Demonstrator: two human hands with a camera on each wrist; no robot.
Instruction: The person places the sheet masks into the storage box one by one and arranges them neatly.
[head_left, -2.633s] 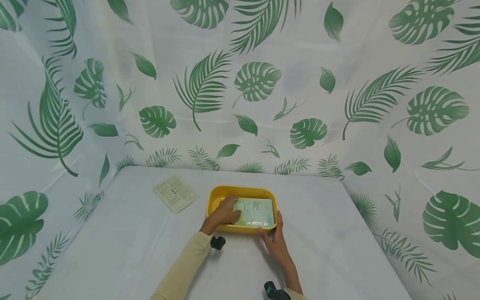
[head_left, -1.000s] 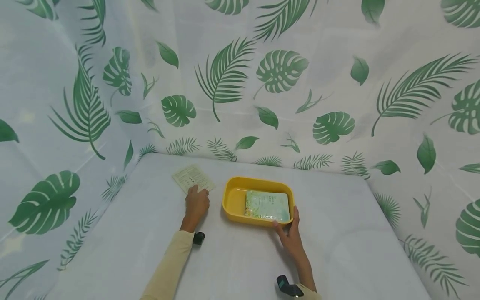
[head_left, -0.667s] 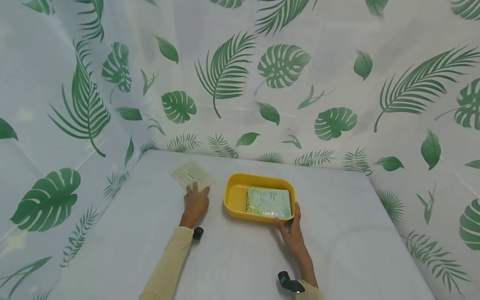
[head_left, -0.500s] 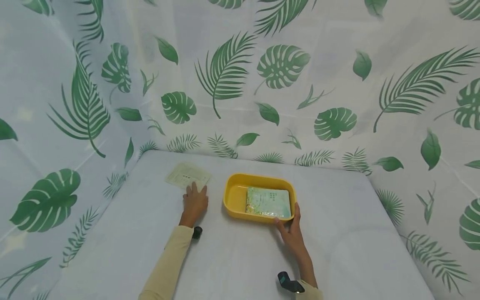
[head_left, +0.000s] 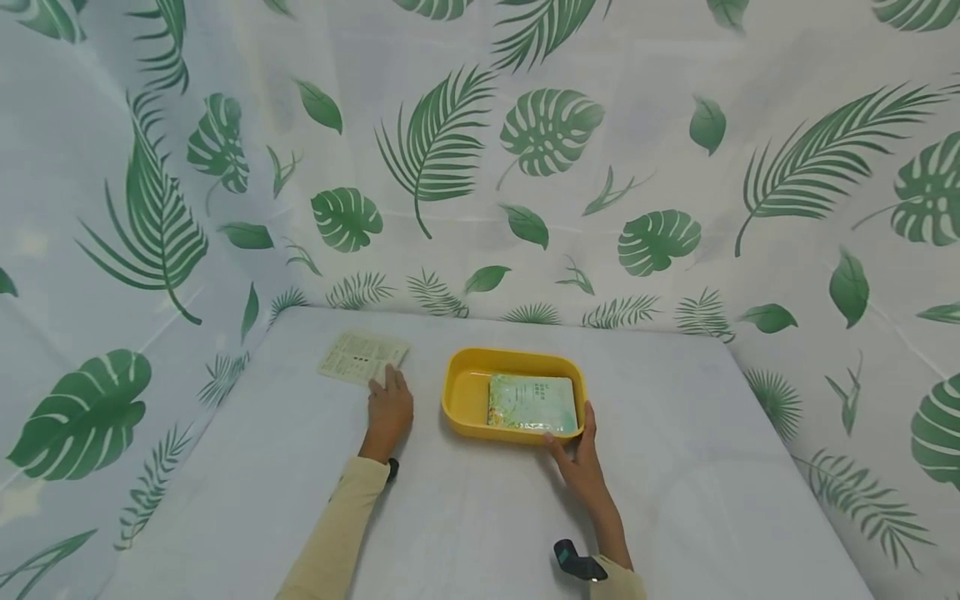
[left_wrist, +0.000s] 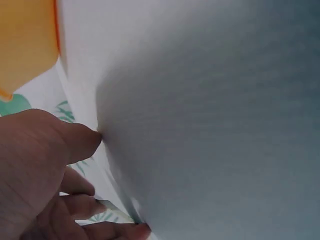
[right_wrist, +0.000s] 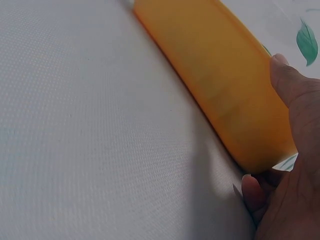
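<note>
A cream printed leaflet (head_left: 363, 356) lies on the table toward the back left. My left hand (head_left: 389, 417) is at its near right corner. In the left wrist view the left fingertips (left_wrist: 140, 231) touch the leaflet's edge, while the thumb rests on the table apart from it. To the right stands an open yellow plastic box (head_left: 467, 402), holding a glossy pale green packet (head_left: 532, 403) with printed flowers at its right side. My right hand (head_left: 587, 475) grips the box's near right corner, thumb on the near rim and fingers along the right end.
A white cloth-like surface covers the table (head_left: 465, 517). White curtains (head_left: 480, 167) with green leaf prints stand behind it and at both sides. A dark wrist device (head_left: 579, 562) is on the right forearm.
My left hand has left the inside of the box and moved left to the leaflet. The leaflet has turned and shifted a little left. My right hand has stayed on the box.
</note>
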